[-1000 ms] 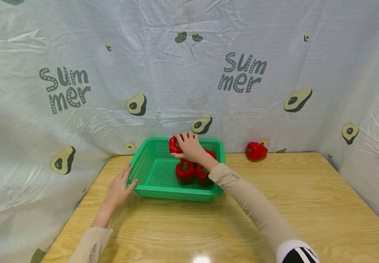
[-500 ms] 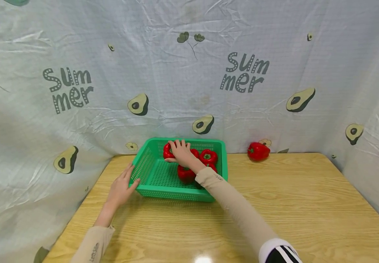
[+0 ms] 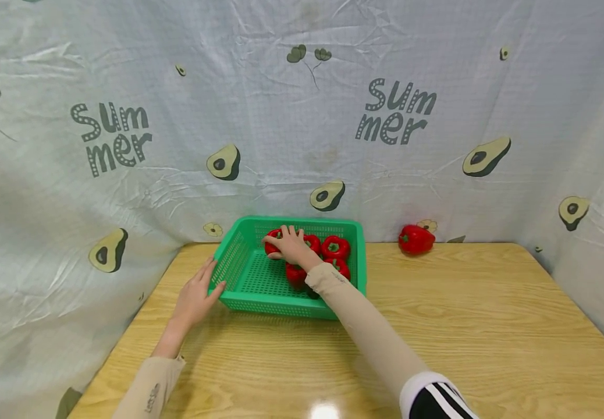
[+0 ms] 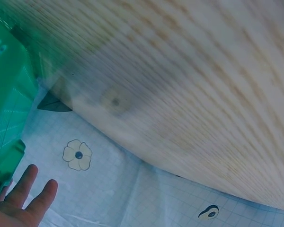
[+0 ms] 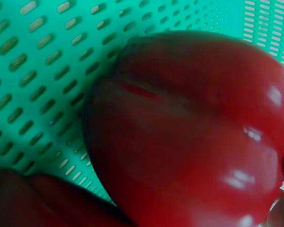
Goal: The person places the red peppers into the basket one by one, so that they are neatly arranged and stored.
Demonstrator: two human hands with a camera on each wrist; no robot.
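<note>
A red bell pepper (image 3: 272, 247) is at the back of the green perforated basket (image 3: 260, 300), left of the other peppers. My right hand (image 3: 294, 249) holds it from above, fingers and thumb spread round it. A red pepper (image 5: 189, 137) fills most of the right wrist view, close to the basket's slotted wall, with a fingertip at its lower right edge. My left hand (image 3: 195, 298) rests against the basket's left side with its fingers extended. In the left wrist view its fingers (image 4: 40, 198) lie straight beside the green basket (image 4: 7, 109).
Several red peppers (image 3: 336, 248) fill the basket's right half, partly hidden by the right forearm. Another red bell pepper (image 3: 416, 239) lies on its side at the back of the wooden table (image 3: 469, 314). A printed cloth (image 3: 270, 105) hangs behind the table.
My right hand has lowered the pepper into the back of the basket, moving slightly left and then settling. My left hand has stayed on the basket's left side.
</note>
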